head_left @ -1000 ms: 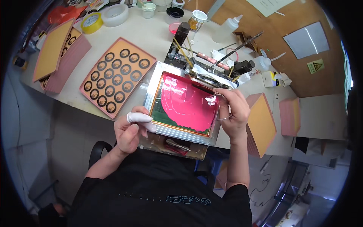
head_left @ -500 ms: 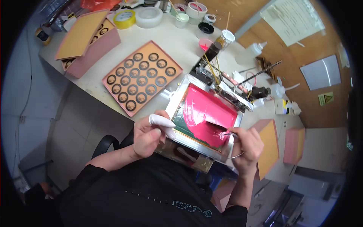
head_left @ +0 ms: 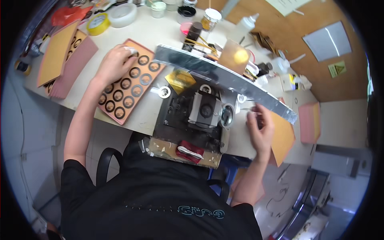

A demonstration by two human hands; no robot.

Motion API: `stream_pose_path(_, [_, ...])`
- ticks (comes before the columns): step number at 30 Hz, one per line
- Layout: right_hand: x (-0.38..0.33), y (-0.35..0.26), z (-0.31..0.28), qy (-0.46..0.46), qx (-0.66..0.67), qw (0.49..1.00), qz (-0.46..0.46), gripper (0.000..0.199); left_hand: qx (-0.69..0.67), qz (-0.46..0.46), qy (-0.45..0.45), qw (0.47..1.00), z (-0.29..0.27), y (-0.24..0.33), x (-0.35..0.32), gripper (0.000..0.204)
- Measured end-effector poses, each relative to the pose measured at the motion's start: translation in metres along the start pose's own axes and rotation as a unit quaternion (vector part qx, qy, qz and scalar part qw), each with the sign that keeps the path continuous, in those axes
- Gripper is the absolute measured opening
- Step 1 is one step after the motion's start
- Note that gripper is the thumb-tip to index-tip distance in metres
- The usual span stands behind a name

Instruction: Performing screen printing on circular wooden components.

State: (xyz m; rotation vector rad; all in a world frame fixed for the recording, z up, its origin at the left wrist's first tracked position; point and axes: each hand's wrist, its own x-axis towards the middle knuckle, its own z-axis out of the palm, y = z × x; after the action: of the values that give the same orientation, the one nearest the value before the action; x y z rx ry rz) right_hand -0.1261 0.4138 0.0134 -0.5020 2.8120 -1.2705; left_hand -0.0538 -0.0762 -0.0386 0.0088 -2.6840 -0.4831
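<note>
Your left hand (head_left: 116, 62) lies curled over the far end of the orange tray (head_left: 128, 82) of round discs, fingertips on one disc (head_left: 132, 51) in the far row; whether they have closed on it I cannot tell. Your right hand (head_left: 260, 128) pinches a thin pale piece I cannot make out, just beside the small ring (head_left: 227, 115) at the right edge of the black jig (head_left: 192, 120), near the counter's (head_left: 160, 30) front edge. The discs look small, light and rigid, probably slippery; take one by its rim. The raised screen frame (head_left: 224, 78) stands tilted above the jig.
</note>
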Motion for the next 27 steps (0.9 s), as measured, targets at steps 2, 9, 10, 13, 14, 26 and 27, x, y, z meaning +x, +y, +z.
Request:
stream_pose_path(2, [-0.020, -0.011, 0.023, -0.022, 0.036, 0.999, -0.034, 0.043, 0.019, 0.006, -0.014, 1.000, -0.003, 0.009, 0.003, 0.017])
stream_pose_path(9, [-0.015, -0.038, 0.039, -0.084, 0.032, 0.986, -0.140, 0.045, -0.026, -0.098, -0.046, 0.994, -0.008, 0.016, 0.013, 0.013])
stream_pose_path(10, [-0.012, -0.038, 0.039, -0.102, 0.019, 0.982, -0.159, 0.045, -0.045, -0.091, -0.024, 0.995, -0.007, 0.013, 0.012, 0.012])
stream_pose_path(13, [-0.004, -0.041, 0.039, -0.132, -0.004, 0.974, -0.184, 0.045, -0.059, -0.069, 0.035, 0.995, -0.013, 0.016, 0.009, 0.012])
stream_pose_path(14, [-0.001, -0.042, 0.039, -0.145, -0.013, 0.971, -0.191, 0.044, -0.055, -0.053, 0.071, 0.995, -0.016, 0.017, 0.009, 0.013])
stream_pose_path(26, [0.011, -0.043, 0.034, -0.155, -0.026, 0.958, -0.241, 0.038, -0.187, -0.115, 0.234, 0.947, -0.037, 0.101, -0.054, 0.020])
stream_pose_path(27, [0.011, -0.037, 0.024, -0.141, -0.037, 0.961, -0.237, 0.038, -0.212, -0.165, 0.236, 0.934, -0.034, 0.104, -0.066, 0.021])
